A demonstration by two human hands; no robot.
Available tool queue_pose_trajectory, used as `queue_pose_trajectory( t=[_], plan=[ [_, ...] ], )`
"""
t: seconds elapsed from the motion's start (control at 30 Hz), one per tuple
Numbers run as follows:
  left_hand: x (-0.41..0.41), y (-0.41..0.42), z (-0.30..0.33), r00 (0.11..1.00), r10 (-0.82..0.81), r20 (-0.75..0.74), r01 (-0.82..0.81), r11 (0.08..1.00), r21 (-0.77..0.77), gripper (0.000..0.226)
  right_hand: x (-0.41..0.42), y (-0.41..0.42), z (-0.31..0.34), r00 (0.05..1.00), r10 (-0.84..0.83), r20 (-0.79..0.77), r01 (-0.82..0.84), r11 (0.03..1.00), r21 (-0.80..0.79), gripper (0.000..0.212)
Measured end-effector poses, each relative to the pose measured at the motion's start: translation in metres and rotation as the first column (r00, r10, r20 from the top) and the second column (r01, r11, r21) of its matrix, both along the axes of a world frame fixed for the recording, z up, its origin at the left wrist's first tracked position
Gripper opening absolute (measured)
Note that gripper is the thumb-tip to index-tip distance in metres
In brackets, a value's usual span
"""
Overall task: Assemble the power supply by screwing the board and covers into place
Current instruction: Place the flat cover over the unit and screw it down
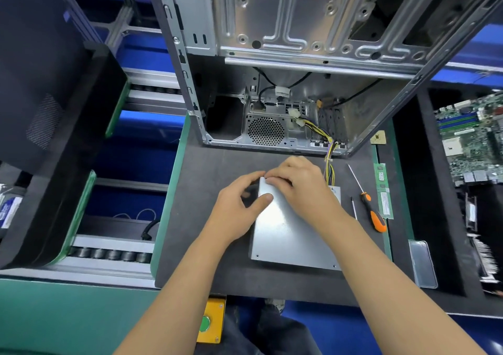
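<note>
The grey metal power supply lies flat on the dark mat, its top cover facing up. My left hand rests at its far left corner with the thumb pressing on the cover's edge. My right hand lies over the far edge, fingers curled onto the same corner. Whether a screw sits under my fingertips is hidden. A bundle of yellow and black cables runs from the far right of the supply into the open computer case.
An orange-handled screwdriver and a thin metal bit lie right of the supply. A green memory stick lies further right, a motherboard beyond it. A phone sits at the mat's right edge. A black case panel stands left.
</note>
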State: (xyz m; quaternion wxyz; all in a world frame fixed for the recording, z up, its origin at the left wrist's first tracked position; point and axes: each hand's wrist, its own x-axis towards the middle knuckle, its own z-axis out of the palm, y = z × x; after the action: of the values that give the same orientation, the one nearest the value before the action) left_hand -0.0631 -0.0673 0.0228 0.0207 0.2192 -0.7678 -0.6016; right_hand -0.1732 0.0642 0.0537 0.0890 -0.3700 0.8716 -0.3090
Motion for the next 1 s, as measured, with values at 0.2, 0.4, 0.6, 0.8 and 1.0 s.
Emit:
queue_pose_trajectory(
  t=[0.2, 0.4, 0.6, 0.8, 1.0],
  plan=[
    [-0.001, -0.001, -0.001, 1.000, -0.004, -0.007, 0.004, 1.000, 0.012, 0.040, 0.000, -0.001, 0.003, 0.998, 0.017, -0.059, -0.014, 0.999, 0.045, 0.010],
    [-0.005, -0.001, -0.005, 0.998, 0.064, -0.010, -0.063, 0.996, 0.068, 0.025, 0.001, -0.006, 0.005, 0.987, 0.082, -0.138, -0.062, 0.988, 0.138, 0.010],
    [-0.018, 0.002, -0.006, 0.986, 0.166, 0.005, -0.166, 0.982, 0.089, 0.020, -0.001, -0.004, 0.005, 0.994, 0.042, -0.103, -0.032, 0.995, 0.096, 0.011],
    [-0.019, 0.000, -0.009, 0.986, 0.168, 0.002, -0.162, 0.949, 0.270, 0.011, 0.005, -0.001, 0.005, 0.997, 0.034, -0.071, -0.030, 0.998, 0.055, 0.014],
    [-0.021, -0.001, -0.012, 0.980, 0.194, 0.037, -0.196, 0.940, 0.278, 0.016, -0.003, 0.026, 0.019, 0.981, -0.179, -0.081, 0.174, 0.983, -0.060, 0.020]
  ],
)
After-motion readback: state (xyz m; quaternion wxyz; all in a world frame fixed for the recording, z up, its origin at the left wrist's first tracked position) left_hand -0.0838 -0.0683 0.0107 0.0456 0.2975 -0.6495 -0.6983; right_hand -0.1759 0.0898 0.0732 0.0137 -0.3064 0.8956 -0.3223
